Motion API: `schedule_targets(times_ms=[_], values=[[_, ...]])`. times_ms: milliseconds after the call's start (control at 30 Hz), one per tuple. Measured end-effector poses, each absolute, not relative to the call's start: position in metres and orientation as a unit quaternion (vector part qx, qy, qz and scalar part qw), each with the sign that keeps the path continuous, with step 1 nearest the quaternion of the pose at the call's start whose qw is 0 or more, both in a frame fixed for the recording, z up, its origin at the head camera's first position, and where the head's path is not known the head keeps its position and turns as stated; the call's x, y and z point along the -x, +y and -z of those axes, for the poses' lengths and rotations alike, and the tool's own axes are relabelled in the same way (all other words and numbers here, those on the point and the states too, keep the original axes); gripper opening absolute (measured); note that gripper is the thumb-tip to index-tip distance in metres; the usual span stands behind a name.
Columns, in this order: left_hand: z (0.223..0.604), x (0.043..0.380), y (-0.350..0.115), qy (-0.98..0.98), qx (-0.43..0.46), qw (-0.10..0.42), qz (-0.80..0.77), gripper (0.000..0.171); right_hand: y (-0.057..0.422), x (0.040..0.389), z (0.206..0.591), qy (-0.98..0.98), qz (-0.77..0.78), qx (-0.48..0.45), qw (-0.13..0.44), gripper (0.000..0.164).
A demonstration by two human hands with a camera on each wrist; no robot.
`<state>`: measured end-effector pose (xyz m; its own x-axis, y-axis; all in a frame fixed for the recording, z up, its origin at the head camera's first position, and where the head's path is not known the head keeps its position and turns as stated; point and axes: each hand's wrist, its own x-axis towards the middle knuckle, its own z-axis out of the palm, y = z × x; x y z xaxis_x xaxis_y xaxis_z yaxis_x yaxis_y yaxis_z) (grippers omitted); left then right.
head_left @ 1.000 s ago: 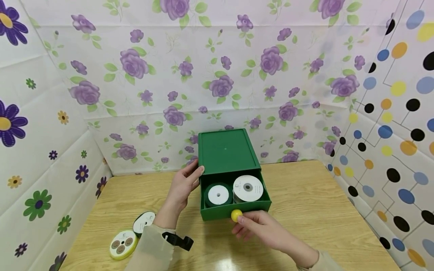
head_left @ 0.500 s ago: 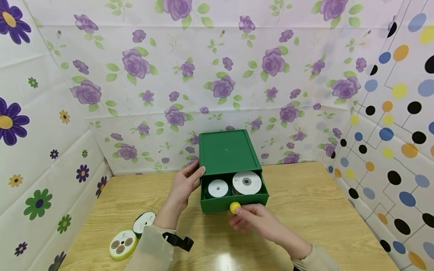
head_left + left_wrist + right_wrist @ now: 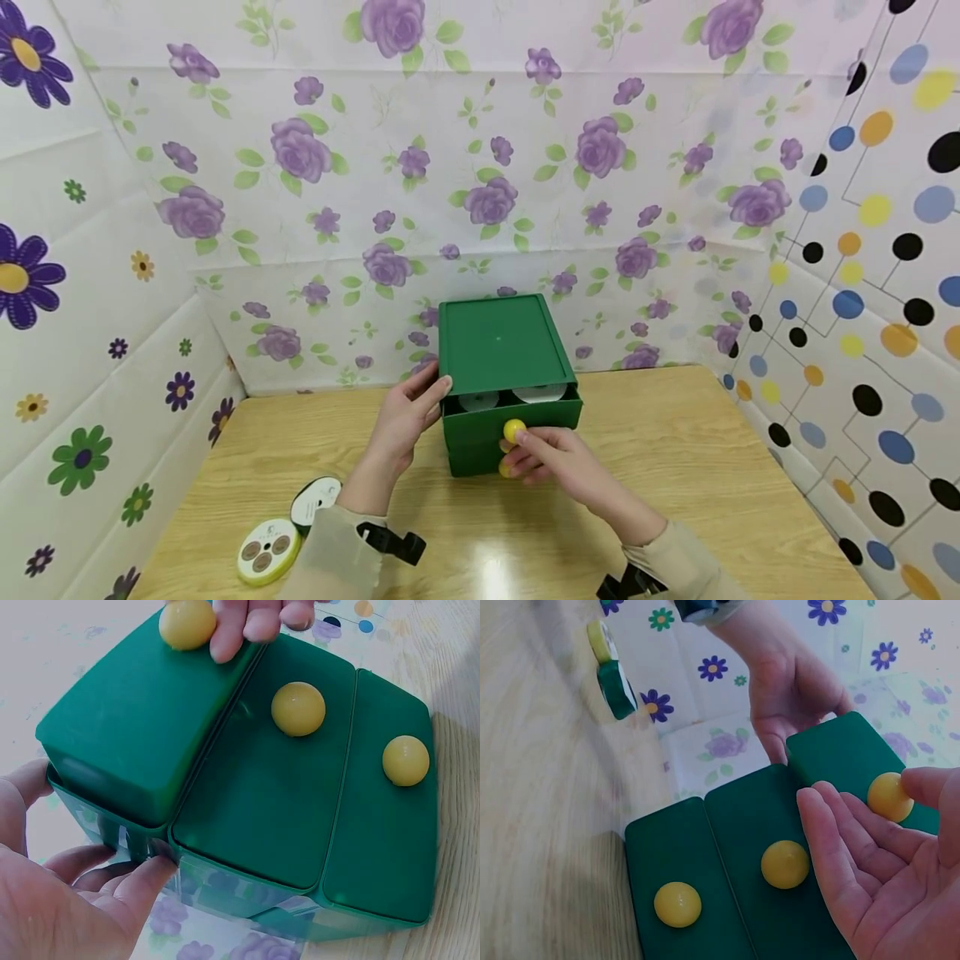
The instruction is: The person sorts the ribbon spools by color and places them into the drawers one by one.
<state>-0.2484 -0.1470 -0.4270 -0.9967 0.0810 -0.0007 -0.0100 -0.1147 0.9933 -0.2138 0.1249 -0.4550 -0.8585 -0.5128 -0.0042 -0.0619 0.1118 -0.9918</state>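
A green drawer unit (image 3: 498,342) with three drawers and round yellow knobs stands on the table. Its top drawer (image 3: 517,411) sticks out a little, and the rims of two white-faced spools (image 3: 540,392) show inside. My right hand (image 3: 558,467) pinches the top drawer's yellow knob (image 3: 889,796) between thumb and fingers; its other fingers extend below. My left hand (image 3: 397,417) rests against the unit's left side, thumb at the top front corner. In the left wrist view, the left fingers (image 3: 142,877) touch the side wall, beside the gap of the top drawer.
Two ribbon spools, one yellow-edged (image 3: 268,550) and one dark-edged (image 3: 313,502), lie at the table's left, beside my left forearm. The middle knob (image 3: 298,709) and bottom knob (image 3: 406,760) sit on shut drawers. Patterned sheets enclose the wooden table's back and sides.
The top drawer has slid back into the unit, from well pulled out to a small gap, with my right hand on its knob. My left hand has stayed at the unit's side.
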Motion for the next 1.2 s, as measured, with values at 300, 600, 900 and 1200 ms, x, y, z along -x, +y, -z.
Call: schedule_targets(times_ms=[300,600,900,1200], values=[[0.426,0.249,-0.146,0.660,-0.027,0.027,-0.750,0.070,0.120,0.231,0.459,0.722,0.647,0.187,0.159,0.056],[0.427,0.249,-0.146,0.660,-0.031,0.028,-0.750,0.070,0.118,0.239,0.459,0.722,0.650,0.177,0.158,0.058],[0.426,0.246,-0.146,0.667,-0.029,0.029,-0.744,0.069,0.118,0.239,0.458,0.721,0.647,0.189,0.162,0.057],[0.424,0.247,-0.146,0.670,-0.026,0.028,-0.742,0.070,0.116,0.239,0.459,0.716,0.655,0.184,0.159,0.058]])
